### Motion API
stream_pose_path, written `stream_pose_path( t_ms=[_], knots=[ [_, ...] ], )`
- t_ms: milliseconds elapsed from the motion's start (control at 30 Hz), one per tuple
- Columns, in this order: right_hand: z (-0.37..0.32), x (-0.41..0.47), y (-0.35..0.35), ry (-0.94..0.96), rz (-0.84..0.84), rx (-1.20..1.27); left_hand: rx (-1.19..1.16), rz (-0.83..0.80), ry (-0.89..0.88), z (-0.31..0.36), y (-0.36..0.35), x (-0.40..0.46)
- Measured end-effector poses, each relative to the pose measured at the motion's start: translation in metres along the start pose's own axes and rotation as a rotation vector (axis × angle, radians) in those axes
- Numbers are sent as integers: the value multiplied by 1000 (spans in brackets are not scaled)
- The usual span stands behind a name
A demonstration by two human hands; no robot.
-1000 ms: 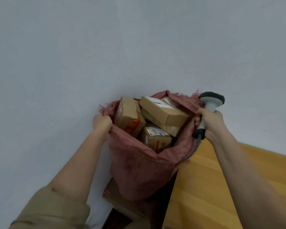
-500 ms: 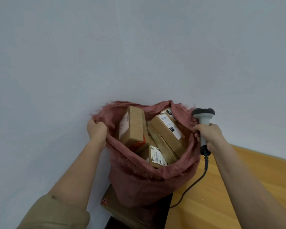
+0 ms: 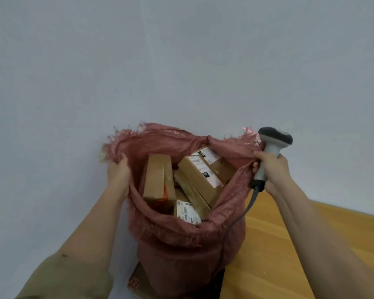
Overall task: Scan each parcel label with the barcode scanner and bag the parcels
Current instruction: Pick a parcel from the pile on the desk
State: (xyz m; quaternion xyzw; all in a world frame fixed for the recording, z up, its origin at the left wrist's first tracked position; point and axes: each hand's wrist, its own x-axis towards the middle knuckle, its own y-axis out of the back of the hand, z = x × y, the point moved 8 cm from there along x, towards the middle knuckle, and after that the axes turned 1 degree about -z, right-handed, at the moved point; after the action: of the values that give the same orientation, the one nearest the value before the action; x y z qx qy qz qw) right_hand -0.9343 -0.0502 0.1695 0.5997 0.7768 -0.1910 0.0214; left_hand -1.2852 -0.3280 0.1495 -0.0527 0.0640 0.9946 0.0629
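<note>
red sack (image 3: pixel 188 253) (parcels (image 3: pixel 205 171) inside), both hands' grip

One red sack (image 3: pixel 181 251) — one scanner (image 3: pixel 272 145) — two hands (image 3: pixel 119 171) — at least four parcels (image 3: pixel 205 171)

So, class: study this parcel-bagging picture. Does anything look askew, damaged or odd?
The red sack has a frayed rim. The parcels inside lie jumbled and tilted. The right hand grips both the barcode scanner and the sack's edge, and the left hand holds the opposite edge.
</note>
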Motion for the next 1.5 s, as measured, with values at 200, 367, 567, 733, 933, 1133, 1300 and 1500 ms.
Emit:
stream_pose_path(
  t_ms=[200, 367, 567, 733, 933, 1133, 1300, 1500],
  knots=[
    [5, -4, -28, -48, -48, -29, 10, -70, 18, 10, -14, -12],
    [-35, 6, -31, 135, -52, 111, -233, -38, 48, 44, 3, 5],
    [-3, 2, -28, -73, -33, -132, 178, -124, 68, 8, -16, -7],
    [-45, 6, -30, 161, -119, -117, -73, -32, -103, 59, -6, 13],
    [22, 8, -4, -169, -73, -178, 278, -374, 157, -2, -30, -22],
    [56, -5, 27, -260, -15, -139, 491, -277, 160, -21, -18, -33],
    [83, -19, 65, -309, 41, -115, 640, -163, 161, -24, -8, -38],
    [120, -35, 101, -403, 66, -164, 767, -76, 287, -41, 14, -64]
  ],
)
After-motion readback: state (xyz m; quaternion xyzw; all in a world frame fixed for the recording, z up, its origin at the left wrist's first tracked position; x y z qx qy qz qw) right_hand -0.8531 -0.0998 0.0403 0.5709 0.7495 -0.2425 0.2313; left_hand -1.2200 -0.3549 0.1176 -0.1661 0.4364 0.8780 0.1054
